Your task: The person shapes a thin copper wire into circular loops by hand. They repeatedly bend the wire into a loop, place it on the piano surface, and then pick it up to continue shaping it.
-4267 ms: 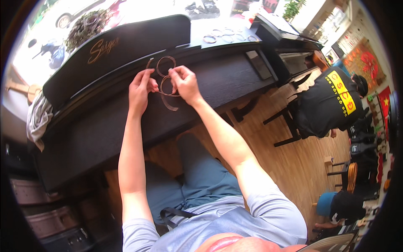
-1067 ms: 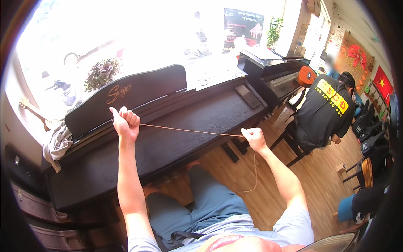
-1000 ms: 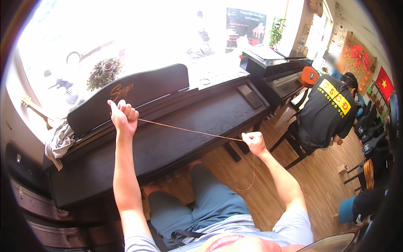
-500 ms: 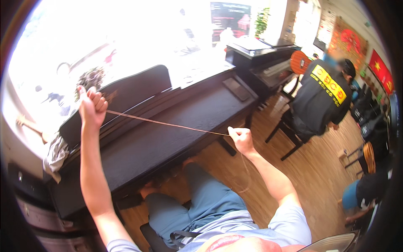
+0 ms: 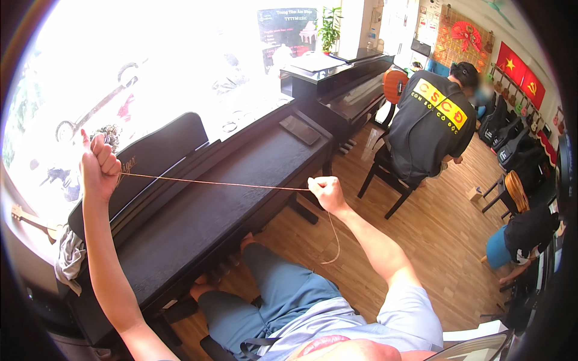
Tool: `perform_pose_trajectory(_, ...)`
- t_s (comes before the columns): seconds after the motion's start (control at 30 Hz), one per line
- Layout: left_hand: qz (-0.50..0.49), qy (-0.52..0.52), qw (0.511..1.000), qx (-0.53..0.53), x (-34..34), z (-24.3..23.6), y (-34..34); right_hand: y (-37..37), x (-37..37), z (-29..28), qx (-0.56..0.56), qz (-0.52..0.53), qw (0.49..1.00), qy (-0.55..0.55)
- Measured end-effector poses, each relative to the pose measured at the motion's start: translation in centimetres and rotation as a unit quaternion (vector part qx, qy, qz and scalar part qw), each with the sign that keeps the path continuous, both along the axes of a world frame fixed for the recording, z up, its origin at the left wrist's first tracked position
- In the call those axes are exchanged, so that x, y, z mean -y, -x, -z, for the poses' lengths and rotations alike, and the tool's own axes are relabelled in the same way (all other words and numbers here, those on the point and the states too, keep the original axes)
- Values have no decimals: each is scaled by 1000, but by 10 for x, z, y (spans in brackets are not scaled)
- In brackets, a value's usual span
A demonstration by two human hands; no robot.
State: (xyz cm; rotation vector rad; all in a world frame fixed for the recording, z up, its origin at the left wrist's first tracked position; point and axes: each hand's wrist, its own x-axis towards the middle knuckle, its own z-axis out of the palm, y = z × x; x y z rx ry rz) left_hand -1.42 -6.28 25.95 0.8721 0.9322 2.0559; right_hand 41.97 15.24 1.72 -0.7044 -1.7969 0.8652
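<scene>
Two black pianos are seen, with a broad stretch of wooden floor [image 5: 385, 265] laid out from three to five o'clock. The nearer piano [image 5: 198, 204] is spread from eight to twelve o'clock, its lid lowered and its front edge slanted up toward the right. The farther piano [image 5: 313, 90] is placed at twelve o'clock, just past the nearer one's far end. At two o'clock a seated person in a black shirt [image 5: 433, 126] is turned away; floor is left between that dark chair [image 5: 385, 174] and the nearer piano's corner. A curved music rest [image 5: 174, 141] is raised along the back edge at ten o'clock, and a grey cloth [image 5: 70, 262] is draped at eight.

At nine o'clock the left hand [image 5: 100, 165] is lifted and curled into a fist around one part of a thin tan cord [image 5: 217, 182]. Near the centre, the right hand [image 5: 328, 192] is pinched on it, well apart from the left. Between them the cord is drawn nearly straight, seen across the lid and its front edge; its loose tail is hung in a curve at five o'clock.
</scene>
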Motion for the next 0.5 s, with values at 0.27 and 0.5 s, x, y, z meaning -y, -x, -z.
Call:
perform_pose_trajectory(0.27, -35, 69, 994, -83, 27, -21, -11, 3, -5, -2, 20, 6, 999, -41)
perform_pose_trajectory(0.5, -91, 54, 988, -115, 45, -36, -10, 27, 3, -3, 2, -25, 999, -37)
